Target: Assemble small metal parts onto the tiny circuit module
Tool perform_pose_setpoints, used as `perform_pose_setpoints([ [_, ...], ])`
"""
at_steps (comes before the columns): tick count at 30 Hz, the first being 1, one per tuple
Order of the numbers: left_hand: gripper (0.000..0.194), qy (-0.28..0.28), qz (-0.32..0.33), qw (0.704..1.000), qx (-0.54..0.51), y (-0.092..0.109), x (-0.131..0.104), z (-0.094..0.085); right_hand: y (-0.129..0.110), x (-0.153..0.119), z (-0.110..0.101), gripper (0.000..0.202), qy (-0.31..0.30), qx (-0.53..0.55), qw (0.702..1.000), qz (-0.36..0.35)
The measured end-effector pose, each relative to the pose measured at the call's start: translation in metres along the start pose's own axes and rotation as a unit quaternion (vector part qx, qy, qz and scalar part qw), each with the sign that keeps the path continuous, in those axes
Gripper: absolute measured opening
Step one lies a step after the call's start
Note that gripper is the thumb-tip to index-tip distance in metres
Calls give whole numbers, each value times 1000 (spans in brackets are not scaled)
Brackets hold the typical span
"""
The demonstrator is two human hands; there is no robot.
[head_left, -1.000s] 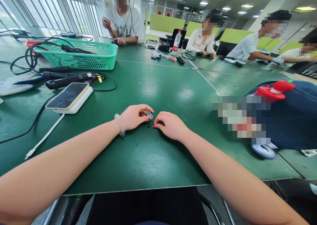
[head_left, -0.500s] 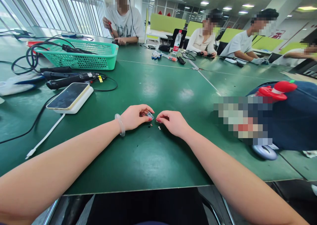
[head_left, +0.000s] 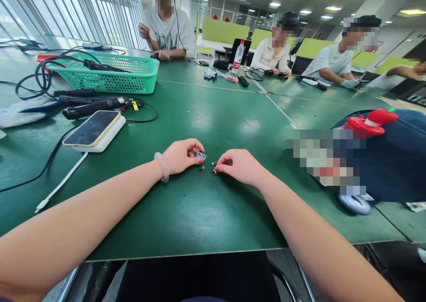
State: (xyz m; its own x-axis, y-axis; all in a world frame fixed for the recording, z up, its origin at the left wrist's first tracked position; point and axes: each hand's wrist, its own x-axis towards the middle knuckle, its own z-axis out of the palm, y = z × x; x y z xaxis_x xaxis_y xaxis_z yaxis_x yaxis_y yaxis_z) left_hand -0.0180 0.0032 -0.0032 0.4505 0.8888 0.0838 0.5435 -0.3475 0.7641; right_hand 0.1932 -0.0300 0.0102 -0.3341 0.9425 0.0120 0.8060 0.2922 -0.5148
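Observation:
My left hand (head_left: 182,156) is closed in a pinch on a small circuit board (head_left: 200,155), held just over the green table (head_left: 186,231). To its right, my right hand (head_left: 240,166) has thumb and fingers drawn together at the tabletop. Its fingertips meet a tiny pale part (head_left: 214,172); whatever lies between them is too small to name. Another little pale piece (head_left: 214,163) shows beside the index finger. Between the hands, below the board, lie a small reddish piece (head_left: 203,167) and a black piece (head_left: 200,170).
On the left are a phone (head_left: 95,128) on a white block, black cabled tools (head_left: 96,107) and a green basket (head_left: 140,78). A dark blue cap (head_left: 396,160) and a mouse-like object (head_left: 355,203) lie right. A bottle (head_left: 238,57) stands farther back; several people sit around.
My right hand has moved slightly right and down, onto the pale bits. The circuit board in my left hand has tilted, showing more of its face.

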Motion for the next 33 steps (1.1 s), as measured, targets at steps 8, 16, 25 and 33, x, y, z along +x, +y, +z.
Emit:
perform_pose_setpoints([
  [8,29,-4,3,1000,17,4,-3,-1,-9,-1,8,9,-31,-44,997,-58],
  [16,30,-30,11,999,20,11,-5,1,-13,-1,13,13,93,-60,984,-142],
  [25,29,-42,37,998,18,11,-5,2,-22,-4,17,25,96,-207,955,-191],
  [33,29,0,18,998,54,9,-3,-2,-22,-7,17,26,103,-202,960,-164],
])
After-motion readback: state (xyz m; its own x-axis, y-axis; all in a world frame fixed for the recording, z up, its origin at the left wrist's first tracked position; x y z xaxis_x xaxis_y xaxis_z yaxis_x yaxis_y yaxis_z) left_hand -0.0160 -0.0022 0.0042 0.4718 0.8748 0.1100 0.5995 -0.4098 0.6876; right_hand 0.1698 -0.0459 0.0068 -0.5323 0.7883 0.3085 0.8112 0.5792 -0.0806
